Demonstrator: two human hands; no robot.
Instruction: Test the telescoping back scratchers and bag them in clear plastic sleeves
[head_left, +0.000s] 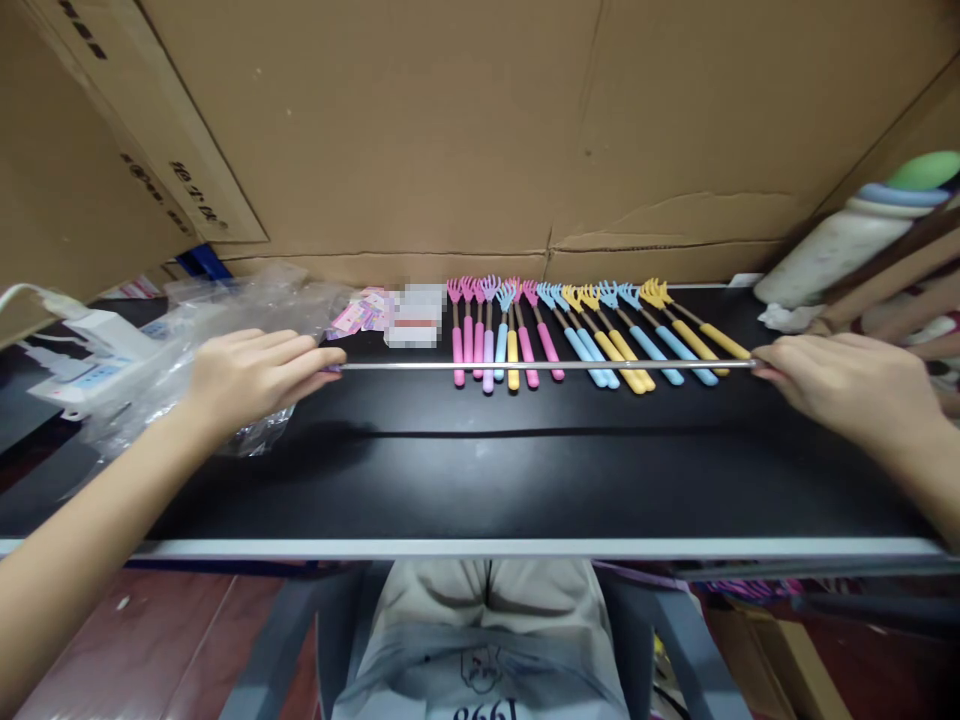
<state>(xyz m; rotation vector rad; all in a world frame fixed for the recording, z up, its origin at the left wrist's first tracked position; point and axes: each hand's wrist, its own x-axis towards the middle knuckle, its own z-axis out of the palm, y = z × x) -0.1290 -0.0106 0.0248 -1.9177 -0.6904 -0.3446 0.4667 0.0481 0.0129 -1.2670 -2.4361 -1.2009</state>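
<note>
My left hand and my right hand are wide apart above the black table, each closed on one end of a long, thin telescopic back scratcher. Its metal rod is drawn out nearly level between them, and a bit of purple shows at my left fingertips. Both ends are mostly covered by my fingers. Behind the rod lies a row of short back scratchers with claw heads toward the back: pink ones, a lilac one, blue ones and yellow ones.
Clear plastic bags and a white power strip lie at the left. Small printed cards sit left of the row. A pale bottle with a green lid leans at the right. Cardboard walls enclose the table.
</note>
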